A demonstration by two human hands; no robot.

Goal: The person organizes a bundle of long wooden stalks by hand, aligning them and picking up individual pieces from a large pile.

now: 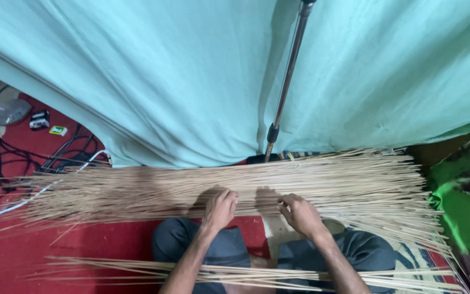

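- My left hand (220, 209) rests on the near edge of the big pile of sticks (246, 188), fingers curled down into them; I cannot tell if it has actually pinched any.
- My right hand (300, 214) lies just to the right of it, also at the pile's near edge, fingers bent with the tips among the sticks; whether it holds one is not clear either.
- The pile runs left to right across the floor, just beyond both hands, its sticks fanning out towards the right end.
- A second, thinner bundle of sticks (257, 272) lies nearer to me, across my knees (229, 247) and under my forearms.
- Beyond the pile hangs a pale green cloth (164, 71), with a metal pole (286, 81) standing in front of it.
- A red mat (23, 256) covers the floor at the near left.
- Black cables (6, 158) lie at the far left.
- A bright green cloth (463, 212) sits at the right.
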